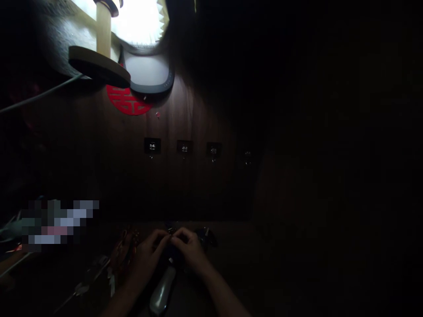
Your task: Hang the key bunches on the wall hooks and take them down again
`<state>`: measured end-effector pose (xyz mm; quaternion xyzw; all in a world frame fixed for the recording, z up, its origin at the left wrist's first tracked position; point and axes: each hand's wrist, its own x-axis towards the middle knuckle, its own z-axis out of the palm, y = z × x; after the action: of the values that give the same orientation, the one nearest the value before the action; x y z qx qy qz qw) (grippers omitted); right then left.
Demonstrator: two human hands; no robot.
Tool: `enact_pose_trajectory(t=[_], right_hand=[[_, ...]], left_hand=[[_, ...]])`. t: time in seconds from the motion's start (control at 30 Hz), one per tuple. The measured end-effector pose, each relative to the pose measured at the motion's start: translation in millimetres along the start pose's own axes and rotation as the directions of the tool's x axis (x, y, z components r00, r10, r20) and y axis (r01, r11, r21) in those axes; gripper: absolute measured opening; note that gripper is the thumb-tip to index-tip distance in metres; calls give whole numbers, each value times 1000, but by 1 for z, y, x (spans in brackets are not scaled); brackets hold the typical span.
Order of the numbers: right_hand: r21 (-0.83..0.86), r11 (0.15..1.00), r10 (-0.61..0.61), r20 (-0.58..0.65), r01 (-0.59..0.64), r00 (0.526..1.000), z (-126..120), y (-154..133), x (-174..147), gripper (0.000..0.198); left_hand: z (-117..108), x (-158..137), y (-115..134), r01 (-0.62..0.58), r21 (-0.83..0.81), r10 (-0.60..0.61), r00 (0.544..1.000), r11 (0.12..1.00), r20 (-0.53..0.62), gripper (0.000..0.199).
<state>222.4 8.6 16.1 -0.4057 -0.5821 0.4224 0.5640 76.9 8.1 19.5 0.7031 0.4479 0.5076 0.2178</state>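
Note:
In dim light at the bottom middle, my left hand (154,245) and my right hand (191,248) meet with fingertips pinched together. Whatever small thing they hold is too dark and too hidden to make out. Just below the fingers lies a long rounded pale-grey handle-like object (163,290), with a small white spot above its upper end. A dark shiny thing (206,237) sits beyond my right hand. Left of my left hand is a tangle of reddish-orange cord-like pieces (124,246).
A bright lamp with a round wooden base (99,66) stands at upper left, trailing a cable (42,94). Beside it are a grey, dark-rimmed device (148,72) and a red cut-out disc (127,103). Several small dark squares line the wood, including one square (152,145). The right side is nearly black.

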Motion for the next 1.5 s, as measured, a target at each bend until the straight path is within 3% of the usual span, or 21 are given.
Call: enact_pose_trajectory(t=[0.13, 0.27, 0.47, 0.57, 0.7, 1.0, 1.23, 1.5], right_hand=[[54, 995, -72, -221, 86, 973, -22, -13, 20, 25], [185, 964, -104, -393, 189, 914, -57, -53, 56, 28], [59, 909, -329, -505, 412, 798, -89, -114, 106, 21], [40, 902, -348, -524, 431, 777, -92, -128, 120, 20], [39, 918, -315, -530, 394, 787, -92, -132, 128, 17], [130, 969, -120, -488, 208, 865, -91, -117, 128, 13], [276, 942, -55, -426, 188, 903, -92, -92, 116, 13], [257, 957, -15, -411, 132, 912, -81, -55, 81, 18]], left_hand=[[-3, 3, -9, 9, 11, -9, 999, 1000, -47, 30], [-6, 6, -13, 21, 19, -19, 994, 1000, -112, 30], [-7, 9, -12, 15, 3, -15, 990, 1000, -142, 26], [-6, 10, -15, 33, -1, -32, 988, 999, -148, 26], [-4, 12, -21, 42, -10, -43, 988, 999, -147, 27], [-5, 12, -22, 71, -35, -74, 992, 997, -107, 30], [-11, 12, -16, 90, 4, -88, 986, 996, -140, 29], [-16, 11, -9, 168, 148, -136, 969, 975, -205, 24]])
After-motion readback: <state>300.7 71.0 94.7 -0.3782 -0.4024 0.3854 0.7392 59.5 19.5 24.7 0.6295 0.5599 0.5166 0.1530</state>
